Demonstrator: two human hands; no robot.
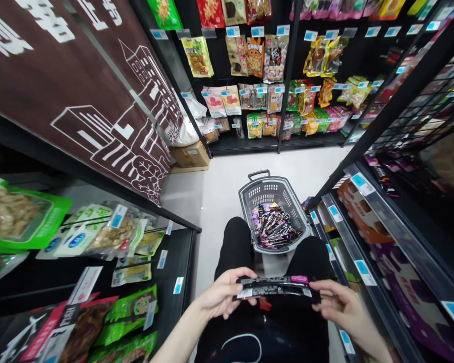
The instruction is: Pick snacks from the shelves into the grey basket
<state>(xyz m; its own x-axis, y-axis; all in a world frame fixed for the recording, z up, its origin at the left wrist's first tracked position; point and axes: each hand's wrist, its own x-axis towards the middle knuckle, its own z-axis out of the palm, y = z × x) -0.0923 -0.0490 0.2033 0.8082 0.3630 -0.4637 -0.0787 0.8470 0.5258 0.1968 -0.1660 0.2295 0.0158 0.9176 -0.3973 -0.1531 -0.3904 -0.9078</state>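
Two long, thin black snack packets [276, 286] with pale print and a pink patch are stretched level above my lap. My left hand [227, 295] pinches their left end between thumb and fingers. At the opposite end, my right hand [336, 301] grips the packets with its fingertips. Just beyond my knees stands a grey plastic shopping basket [245, 201] on the floor. Inside it lies a loose heap of similar slim black, pink and purple packets [274, 224]. A small red piece [265, 304] shows below the held packets; its kind I cannot make out.
Shelf tiers with price tags [363, 272] and cartons [397, 282] run close along my right. Bagged snacks [117, 234] hang on the left rack. Facing me is a black shelf [245, 146] with hanging bags. A cardboard box [191, 155] sits on the pale floor [223, 186].
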